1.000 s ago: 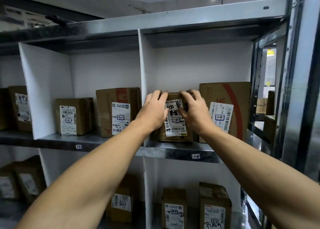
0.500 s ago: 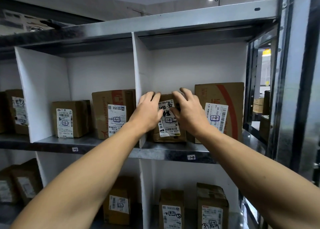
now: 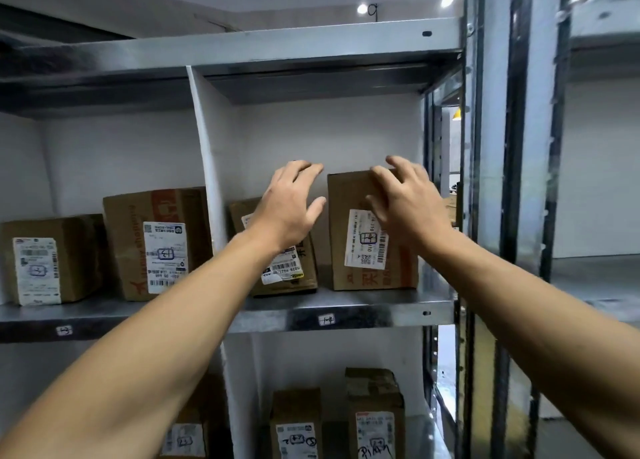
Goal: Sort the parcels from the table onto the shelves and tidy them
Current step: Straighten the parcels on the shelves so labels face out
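Reaching in just right of the white divider (image 3: pixel 211 167).
Hovering the left hand (image 3: pixel 291 209), fingers spread and gripping nothing, before the small tilted parcel (image 3: pixel 294 278) just right of the divider; spreading the right hand (image 3: pixel 405 205) over the top front edge of the taller parcel (image 3: pixel 341 195) farther right, contact hard to tell. Showing a gap between the two parcels on the metal shelf (image 3: pixel 363 306).
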The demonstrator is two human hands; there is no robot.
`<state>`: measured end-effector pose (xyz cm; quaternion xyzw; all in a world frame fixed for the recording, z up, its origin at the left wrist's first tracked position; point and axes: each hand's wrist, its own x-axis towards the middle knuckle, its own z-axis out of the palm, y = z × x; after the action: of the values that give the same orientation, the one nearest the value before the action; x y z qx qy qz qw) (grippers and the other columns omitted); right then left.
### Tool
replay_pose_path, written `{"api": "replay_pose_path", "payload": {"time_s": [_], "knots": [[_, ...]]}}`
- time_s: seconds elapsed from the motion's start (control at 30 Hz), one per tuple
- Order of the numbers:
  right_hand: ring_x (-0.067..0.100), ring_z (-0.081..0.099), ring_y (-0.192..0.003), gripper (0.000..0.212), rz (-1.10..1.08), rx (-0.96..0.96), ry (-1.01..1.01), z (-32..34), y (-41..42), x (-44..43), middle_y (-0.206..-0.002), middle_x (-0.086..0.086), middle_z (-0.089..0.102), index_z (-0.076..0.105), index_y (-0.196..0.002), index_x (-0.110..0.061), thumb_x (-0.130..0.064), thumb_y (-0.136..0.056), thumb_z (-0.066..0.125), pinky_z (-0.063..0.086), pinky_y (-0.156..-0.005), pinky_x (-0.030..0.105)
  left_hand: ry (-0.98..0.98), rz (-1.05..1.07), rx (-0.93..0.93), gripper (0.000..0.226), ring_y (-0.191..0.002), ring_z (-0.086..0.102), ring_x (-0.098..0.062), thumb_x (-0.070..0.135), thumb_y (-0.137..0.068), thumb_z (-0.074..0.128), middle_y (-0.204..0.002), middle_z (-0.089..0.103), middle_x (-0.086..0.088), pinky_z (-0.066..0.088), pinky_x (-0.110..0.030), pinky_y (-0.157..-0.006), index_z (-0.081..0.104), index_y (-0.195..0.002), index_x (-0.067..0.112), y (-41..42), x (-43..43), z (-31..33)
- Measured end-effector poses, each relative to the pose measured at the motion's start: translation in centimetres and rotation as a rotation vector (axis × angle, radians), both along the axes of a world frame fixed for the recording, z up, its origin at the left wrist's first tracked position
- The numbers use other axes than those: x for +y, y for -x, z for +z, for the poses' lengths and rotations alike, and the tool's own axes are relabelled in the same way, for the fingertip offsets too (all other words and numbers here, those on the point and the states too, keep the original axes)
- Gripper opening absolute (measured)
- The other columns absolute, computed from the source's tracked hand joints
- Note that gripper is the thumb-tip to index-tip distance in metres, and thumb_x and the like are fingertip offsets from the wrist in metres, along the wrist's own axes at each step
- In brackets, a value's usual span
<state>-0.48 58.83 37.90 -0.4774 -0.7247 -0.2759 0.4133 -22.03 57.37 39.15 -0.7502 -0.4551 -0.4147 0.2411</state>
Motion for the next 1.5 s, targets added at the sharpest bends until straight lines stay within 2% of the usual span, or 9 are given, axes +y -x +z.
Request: {"api": "replay_pose_path", "payload": {"time_s": [0.1, 0.37, 0.6, 0.93, 1.33, 1.5], "knots": [[0.037, 0.032, -0.141, 0.052, -0.005, 0.073, 0.075, 0.1, -1.5, 0.3, -0.155, 0.017, 0.033, 0.046, -0.143, -0.018, -0.036, -0.097, 0.06, 0.041, -0.107, 0.054, 0.055, -0.026, -0.026, 0.057, -0.139, 0.03, -0.023, 0.028, -0.095, 0.058, -0.149, 0.036, -0.006, 0.031, -0.04, -0.114, 0.038, -0.147, 0.019, -2.3, 0.9, 0.6], [0.037, 0.036, -0.14, 0.058, 0.021, 0.244, 0.217, 0.2, -2.3, 0.7, -0.161, 0.01, 0.022, 0.036, -0.149, -0.026, -0.034, -0.098, 0.06, 0.04, -0.108, 0.054, 0.177, 0.012, -0.09, 0.06, -0.142, 0.028, -0.028, 0.029, -0.095, 0.059, -0.155, 0.028, -0.005, 0.032, -0.045, -0.114, 0.032, -0.149, 0.03, -5.1, 2.8, 1.2], [0.038, 0.041, -0.136, 0.054, 0.051, 0.219, 0.245, 0.6, -2.7, 1.5, -0.157, 0.013, 0.028, 0.041, -0.146, -0.02, -0.026, -0.097, 0.062, 0.041, -0.108, 0.051, 0.188, -0.022, -0.078, 0.054, -0.133, 0.039, -0.028, 0.026, -0.095, 0.059, -0.146, 0.04, -0.004, 0.036, -0.042, -0.112, 0.04, -0.145, 0.024, -5.5, 4.2, 0.5], [0.04, 0.04, -0.136, 0.051, 0.046, 0.248, 0.224, 0.6, -2.9, 1.9, -0.156, 0.012, 0.031, 0.044, -0.144, -0.019, -0.017, -0.096, 0.061, 0.041, -0.107, 0.05, 0.171, -0.061, -0.088, 0.054, -0.133, 0.039, -0.027, 0.024, -0.095, 0.06, -0.145, 0.04, -0.004, 0.035, -0.038, -0.11, 0.04, -0.146, 0.023, -6.7, 4.8, 0.3], [0.042, 0.038, -0.136, 0.05, 0.02, 0.265, 0.237, 0.7, -2.8, 1.8, -0.155, 0.014, 0.032, 0.045, -0.143, -0.017, -0.016, -0.096, 0.061, 0.038, -0.11, 0.049, 0.199, -0.067, -0.087, 0.055, -0.135, 0.037, -0.028, 0.022, -0.095, 0.059, -0.147, 0.038, -0.005, 0.033, -0.038, -0.112, 0.039, -0.146, 0.024, -7.3, 4.6, 0.4], [0.039, 0.027, -0.143, 0.054, -0.029, 0.233, 0.212, 0.3, -2.6, 1.5, -0.158, 0.014, 0.027, 0.041, -0.147, -0.018, -0.025, -0.097, 0.061, 0.035, -0.113, 0.053, 0.2, -0.062, -0.059, 0.056, -0.137, 0.034, -0.027, 0.027, -0.095, 0.059, -0.149, 0.037, -0.004, 0.033, -0.042, -0.113, 0.037, -0.147, 0.025, -6.8, 4.2, 0.5]]}}
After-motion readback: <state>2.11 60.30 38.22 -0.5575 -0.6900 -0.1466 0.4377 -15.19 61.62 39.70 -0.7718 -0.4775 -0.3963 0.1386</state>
